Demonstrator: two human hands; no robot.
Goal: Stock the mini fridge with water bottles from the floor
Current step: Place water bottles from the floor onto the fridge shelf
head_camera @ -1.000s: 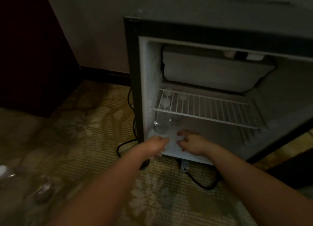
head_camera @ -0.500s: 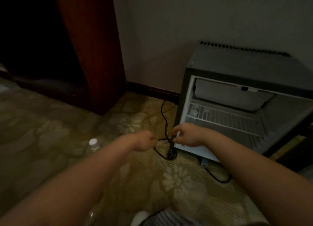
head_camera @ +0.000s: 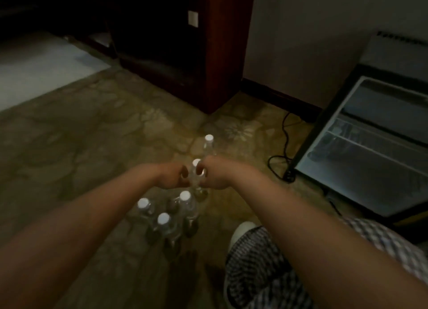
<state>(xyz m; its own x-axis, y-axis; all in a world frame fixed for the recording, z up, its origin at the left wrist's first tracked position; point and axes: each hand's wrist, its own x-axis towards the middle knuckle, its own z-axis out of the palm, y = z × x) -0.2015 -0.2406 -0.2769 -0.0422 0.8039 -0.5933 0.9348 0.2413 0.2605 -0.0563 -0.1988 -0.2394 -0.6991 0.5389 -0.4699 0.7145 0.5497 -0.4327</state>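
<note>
A white-capped water bottle stands upright on the patterned carpet, near the centre of the view. Both hands flank its neck — the left hand at its 9 o'clock, the right hand at its 3 o'clock, fingers curled in against it; whether they actually clamp it cannot be told. Another bottle stands at 12 o'clock just beyond. Three more bottles cluster at 6 o'clock. The open mini fridge sits at 3 o'clock, well apart, a black cord between.
</note>
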